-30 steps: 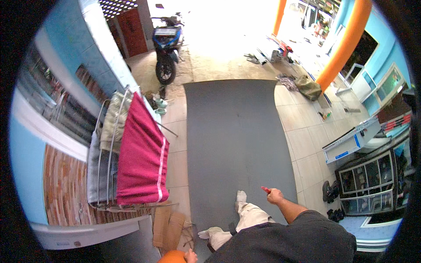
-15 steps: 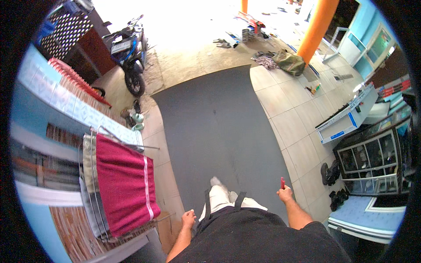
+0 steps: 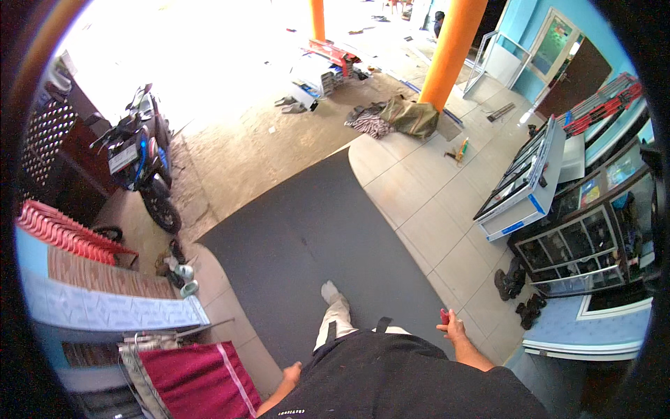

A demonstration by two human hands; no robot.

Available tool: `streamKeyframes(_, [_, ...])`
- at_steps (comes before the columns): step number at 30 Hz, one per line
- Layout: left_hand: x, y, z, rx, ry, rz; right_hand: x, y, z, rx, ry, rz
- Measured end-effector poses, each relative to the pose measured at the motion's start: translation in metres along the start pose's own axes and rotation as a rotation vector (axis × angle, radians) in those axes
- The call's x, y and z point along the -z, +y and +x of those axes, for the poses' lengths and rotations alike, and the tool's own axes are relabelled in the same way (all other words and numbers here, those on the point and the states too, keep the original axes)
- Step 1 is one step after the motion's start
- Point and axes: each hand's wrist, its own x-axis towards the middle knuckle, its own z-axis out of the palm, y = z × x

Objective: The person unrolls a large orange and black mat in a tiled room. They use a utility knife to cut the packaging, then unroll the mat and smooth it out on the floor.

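My right hand (image 3: 455, 328) is closed around a small red tool (image 3: 444, 316), held low at my right side over the edge of the grey ramp (image 3: 307, 209). The tool's exact kind does not show. My left hand (image 3: 292, 372) hangs at my left side, near a maroon cloth (image 3: 195, 377) draped on a metal rack. Its fingers are mostly hidden, so what they do cannot be made out. One foot (image 3: 330, 290) in a pale grey sock is on the dark ramp surface in front of me.
A motorcycle (image 3: 150, 160) and stacked red chairs (image 3: 70, 227) stand left. An orange pillar (image 3: 450, 56) rises beyond a green-brown bundle (image 3: 412, 117). On the right are window frames (image 3: 520, 181), a glass-panelled cabinet (image 3: 576, 251) and black shoes (image 3: 513, 279). A tube (image 3: 462, 148) lies on the tiles.
The view has swung to the right, so the pillar and motorcycle sit further left. My left hand is lower in view. My right hand still holds the red tool.
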Motion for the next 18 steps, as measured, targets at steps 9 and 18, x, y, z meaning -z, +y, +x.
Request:
streamKeyframes(9, [0.108,0.411,-0.030,-0.503,0.212,-0.491,-0.028,-0.189,0.043,0.644,0.322,-0.142])
streamKeyframes(18, [0.026,0.595,-0.022,-0.473,0.118,-0.612,0.041,-0.249,0.205,0.165,0.213,-0.213])
